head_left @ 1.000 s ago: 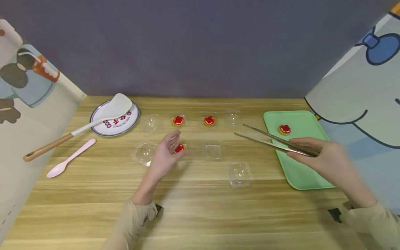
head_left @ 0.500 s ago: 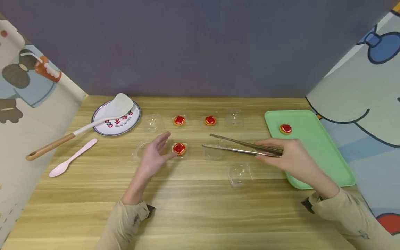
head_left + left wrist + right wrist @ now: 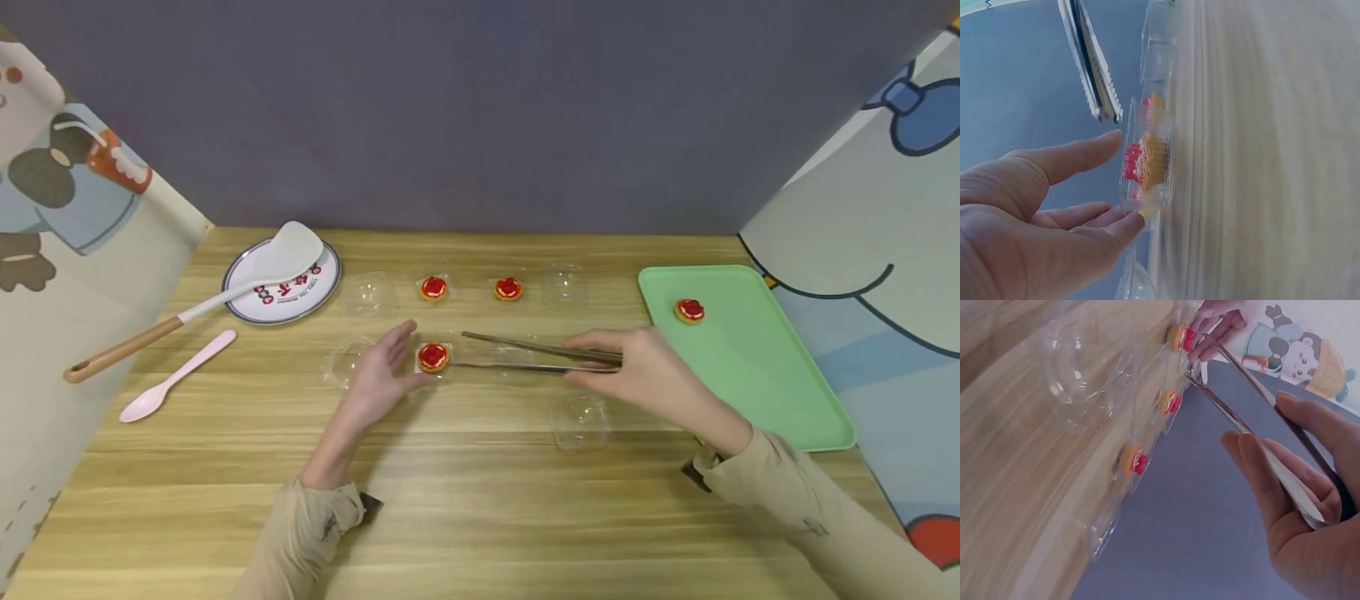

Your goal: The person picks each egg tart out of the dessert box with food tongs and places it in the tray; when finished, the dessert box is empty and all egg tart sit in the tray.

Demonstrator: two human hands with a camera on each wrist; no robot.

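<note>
A red-topped tart (image 3: 433, 357) sits in a small clear plastic box (image 3: 1163, 201) on the wooden table. My left hand (image 3: 377, 383) is just left of it, fingers extended and thumb apart; the left wrist view has the fingertips at the box's edge, contact unclear. My right hand (image 3: 637, 367) holds long metal tongs (image 3: 543, 350) between thumb and fingers. Their serrated tips are spread, point left and hang close to the right side of that tart, with nothing between them. Two more tarts (image 3: 432, 288) stand behind in clear boxes. Another tart (image 3: 689, 311) lies on the green tray (image 3: 780, 392).
Several clear plastic boxes, such as one near the front (image 3: 581, 419), stand around the tarts. At the left a plate (image 3: 247, 304) bears a white spatula (image 3: 288, 254) with a wooden handle, and a pink spoon (image 3: 176, 375) lies below. A grey panel (image 3: 480, 117) closes the back.
My right hand has carried the tongs left from over the green tray to the front tart. My left hand has drawn back a little to the left, uncovering that tart.
</note>
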